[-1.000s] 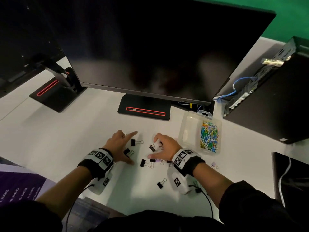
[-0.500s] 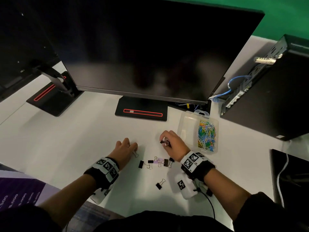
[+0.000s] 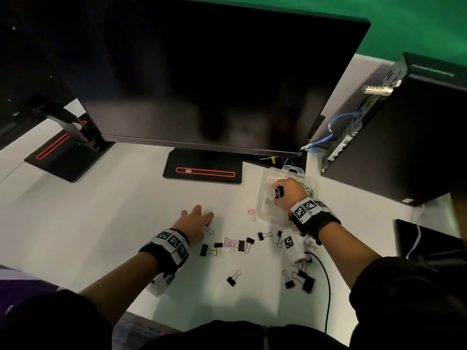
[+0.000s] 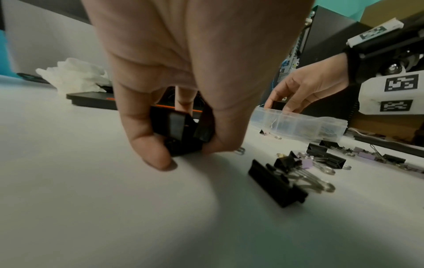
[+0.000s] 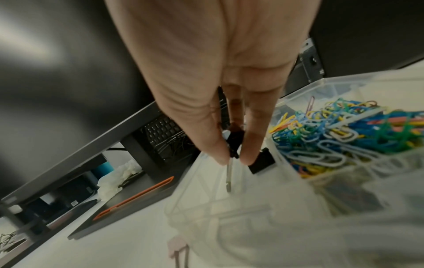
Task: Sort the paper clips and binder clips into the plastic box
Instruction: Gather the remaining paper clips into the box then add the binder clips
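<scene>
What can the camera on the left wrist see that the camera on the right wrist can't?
Only the left wrist view shows the left hand gripping black binder clips on the desk, with loose binder clips lying beside it.

Only the right wrist view shows the coloured paper clips filling one compartment, up close.

Both show the right hand pinching a black binder clip over the plastic box, plus crumpled white paper in the background.
</scene>
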`<state>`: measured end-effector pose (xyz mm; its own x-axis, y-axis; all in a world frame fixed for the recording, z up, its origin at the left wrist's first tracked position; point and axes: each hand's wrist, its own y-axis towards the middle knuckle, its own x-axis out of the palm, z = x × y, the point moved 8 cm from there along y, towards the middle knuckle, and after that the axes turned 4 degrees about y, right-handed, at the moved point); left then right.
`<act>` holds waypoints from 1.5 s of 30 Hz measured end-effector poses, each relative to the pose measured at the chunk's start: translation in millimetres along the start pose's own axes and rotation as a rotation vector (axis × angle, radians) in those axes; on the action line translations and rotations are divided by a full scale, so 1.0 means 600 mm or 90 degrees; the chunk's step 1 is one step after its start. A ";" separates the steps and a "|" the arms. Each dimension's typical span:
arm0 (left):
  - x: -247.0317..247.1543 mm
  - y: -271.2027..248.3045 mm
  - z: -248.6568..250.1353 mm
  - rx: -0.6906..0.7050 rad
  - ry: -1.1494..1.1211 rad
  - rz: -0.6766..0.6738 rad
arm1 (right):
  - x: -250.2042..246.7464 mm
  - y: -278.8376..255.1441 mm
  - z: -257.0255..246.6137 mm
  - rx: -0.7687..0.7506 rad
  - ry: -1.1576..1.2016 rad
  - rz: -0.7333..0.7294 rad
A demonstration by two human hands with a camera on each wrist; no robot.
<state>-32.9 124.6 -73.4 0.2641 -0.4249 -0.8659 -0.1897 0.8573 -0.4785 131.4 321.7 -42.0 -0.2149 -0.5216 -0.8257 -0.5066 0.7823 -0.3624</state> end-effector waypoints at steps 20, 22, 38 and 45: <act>-0.153 0.095 0.179 0.162 -0.186 0.110 | -0.035 -0.040 -0.002 -0.043 0.099 0.143; -0.164 0.109 0.197 0.169 -0.194 0.108 | -0.034 -0.039 -0.010 -0.054 0.069 0.117; -0.131 0.182 0.263 0.058 -0.303 0.065 | -0.090 -0.156 0.150 -0.036 0.204 0.296; -0.144 0.172 0.249 0.069 -0.336 0.110 | -0.053 -0.205 0.206 0.003 0.177 0.249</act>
<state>66.0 293.3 -26.2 0.6802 -0.0969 -0.7266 -0.1817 0.9380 -0.2951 303.8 283.8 -24.6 -0.6044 -0.2589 -0.7534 -0.3401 0.9391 -0.0498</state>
